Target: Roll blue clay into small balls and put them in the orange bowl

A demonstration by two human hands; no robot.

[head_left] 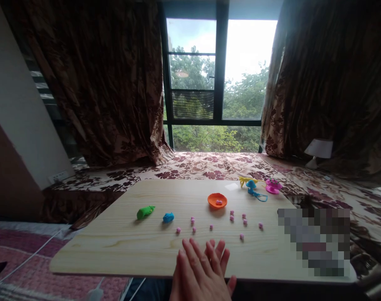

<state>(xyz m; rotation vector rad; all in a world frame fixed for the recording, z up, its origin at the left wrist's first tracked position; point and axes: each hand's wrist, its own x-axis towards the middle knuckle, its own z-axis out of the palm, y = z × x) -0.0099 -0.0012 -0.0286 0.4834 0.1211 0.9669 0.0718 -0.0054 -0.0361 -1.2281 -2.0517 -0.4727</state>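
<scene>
My right hand [200,276] lies palm against palm over my left hand [221,250] at the table's front edge. The fingers of both are stretched out and cross each other. Anything between the palms is hidden. Beyond my fingertips, several small pink clay balls [210,227] are scattered over the wooden tabletop [115,246]. A shallow orange clay bowl [213,204] stands farther back with pink bits in it. To its left lie a small blue clay piece [168,217] and a longer green clay piece [144,212].
At the table's back right are a yellow clay piece [246,181], a blue mushroom-like piece [251,186] and a pink piece [273,187] with green dots. A blurred-out object [315,242] lies on the right side. Behind are a white lamp [318,149], curtains and a window.
</scene>
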